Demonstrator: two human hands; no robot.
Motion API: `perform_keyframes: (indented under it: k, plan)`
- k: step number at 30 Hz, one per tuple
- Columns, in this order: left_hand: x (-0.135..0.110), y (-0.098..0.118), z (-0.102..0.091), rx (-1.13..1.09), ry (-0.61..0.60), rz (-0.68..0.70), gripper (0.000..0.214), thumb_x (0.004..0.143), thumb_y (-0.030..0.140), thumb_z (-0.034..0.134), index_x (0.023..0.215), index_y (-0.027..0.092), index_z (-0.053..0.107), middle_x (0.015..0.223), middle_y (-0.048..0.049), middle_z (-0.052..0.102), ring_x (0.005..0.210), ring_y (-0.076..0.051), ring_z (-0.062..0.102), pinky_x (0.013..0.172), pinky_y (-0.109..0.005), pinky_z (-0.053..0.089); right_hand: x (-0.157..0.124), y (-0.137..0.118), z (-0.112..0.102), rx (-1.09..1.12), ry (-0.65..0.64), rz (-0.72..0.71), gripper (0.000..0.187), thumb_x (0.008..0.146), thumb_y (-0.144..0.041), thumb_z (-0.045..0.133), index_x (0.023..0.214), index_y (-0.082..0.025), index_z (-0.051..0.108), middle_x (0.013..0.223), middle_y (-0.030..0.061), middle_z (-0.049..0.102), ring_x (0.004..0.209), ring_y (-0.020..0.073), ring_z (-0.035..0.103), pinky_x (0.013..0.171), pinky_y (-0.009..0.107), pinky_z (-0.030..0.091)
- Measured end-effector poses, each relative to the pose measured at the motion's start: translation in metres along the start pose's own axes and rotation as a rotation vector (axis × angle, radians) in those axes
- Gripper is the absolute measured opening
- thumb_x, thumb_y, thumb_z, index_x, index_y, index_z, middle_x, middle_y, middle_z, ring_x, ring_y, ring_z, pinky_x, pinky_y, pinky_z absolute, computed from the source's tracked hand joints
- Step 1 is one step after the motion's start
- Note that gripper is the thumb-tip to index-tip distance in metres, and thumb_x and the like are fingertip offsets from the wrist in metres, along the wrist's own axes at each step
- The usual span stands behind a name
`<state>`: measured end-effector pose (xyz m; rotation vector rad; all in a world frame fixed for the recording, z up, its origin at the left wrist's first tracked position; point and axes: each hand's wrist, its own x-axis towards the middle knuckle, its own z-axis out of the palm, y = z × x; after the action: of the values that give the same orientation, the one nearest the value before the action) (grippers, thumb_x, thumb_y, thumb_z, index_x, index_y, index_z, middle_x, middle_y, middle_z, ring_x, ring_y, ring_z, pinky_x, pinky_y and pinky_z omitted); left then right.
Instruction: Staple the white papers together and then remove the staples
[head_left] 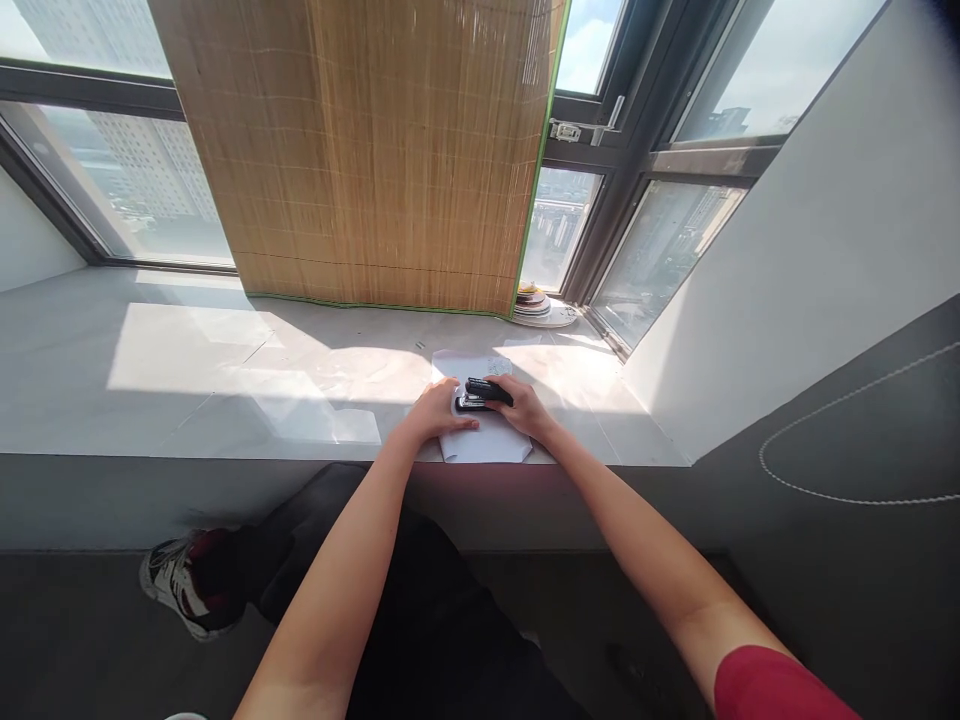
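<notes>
A black stapler (472,404) rests on white paper (487,442) at the front of the window sill. My right hand (525,408) is closed around the stapler's right end, and the jaw on its left side stands apart. On the left part of the paper lies my left hand (433,412), its thumb stretched toward the stapler and spread from the other fingers. Some faint marks show on the paper's upper right. The fingertips of my right hand are partly hidden behind the stapler.
A bamboo blind (375,160) hangs over the sill (187,400) in front of the windows. Stacked round plates or discs (534,302) sit in the back right corner. A beaded cord (810,410) loops at the right. My shoe (180,585) is below, left.
</notes>
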<state>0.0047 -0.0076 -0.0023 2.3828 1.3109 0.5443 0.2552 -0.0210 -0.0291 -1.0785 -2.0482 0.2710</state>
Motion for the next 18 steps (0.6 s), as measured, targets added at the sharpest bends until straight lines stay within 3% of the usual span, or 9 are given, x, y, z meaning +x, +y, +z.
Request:
perform_keyframes:
  k: [4, 9, 14, 18]
  plan:
    - [0.003, -0.003, 0.004, -0.037, -0.037, 0.005, 0.09, 0.074, 0.059, 0.09, 0.147, 0.018, 0.057, 0.157, -0.0213, 0.058, 0.146, -0.042, 0.054, 0.121, -0.05, 0.042, 0.0, 0.0, -0.004, 0.07, 0.029, 0.043, 0.045, 0.096, -0.044, 0.071, 0.138, -0.027, 0.07, 0.127, 0.0114, 0.074, 0.119, 0.033, 0.067, 0.109, 0.053, 0.053]
    - [0.006, -0.004, 0.007, -0.048, -0.009, 0.034, 0.082, 0.074, 0.06, 0.089, 0.14, 0.019, 0.062, 0.153, -0.0217, 0.06, 0.144, -0.044, 0.055, 0.12, -0.052, 0.041, -0.003, 0.012, -0.017, 0.158, 0.233, 0.262, 0.041, 0.1, -0.035, 0.044, 0.123, -0.025, 0.075, 0.113, 0.0096, 0.069, 0.116, 0.0299, 0.062, 0.112, 0.052, 0.047]
    - [0.005, -0.006, 0.012, -0.101, -0.003, 0.035, 0.073, 0.075, 0.058, 0.087, 0.133, 0.02, 0.065, 0.149, -0.0198, 0.063, 0.14, -0.044, 0.057, 0.121, -0.054, 0.04, -0.003, 0.023, -0.015, 0.178, 0.086, 0.267, 0.047, 0.088, -0.027, 0.043, 0.121, -0.025, 0.076, 0.11, 0.0085, 0.07, 0.116, 0.0297, 0.059, 0.115, 0.052, 0.043]
    - [0.006, -0.009, 0.015, -0.322, 0.072, -0.036, 0.089, 0.059, 0.052, 0.099, 0.135, 0.021, 0.065, 0.153, -0.0214, 0.06, 0.149, -0.047, 0.049, 0.127, -0.055, 0.034, -0.002, 0.026, -0.01, 0.139, 0.051, 0.246, 0.051, 0.092, -0.029, 0.042, 0.13, -0.025, 0.074, 0.114, 0.0089, 0.071, 0.117, 0.0294, 0.059, 0.114, 0.052, 0.044]
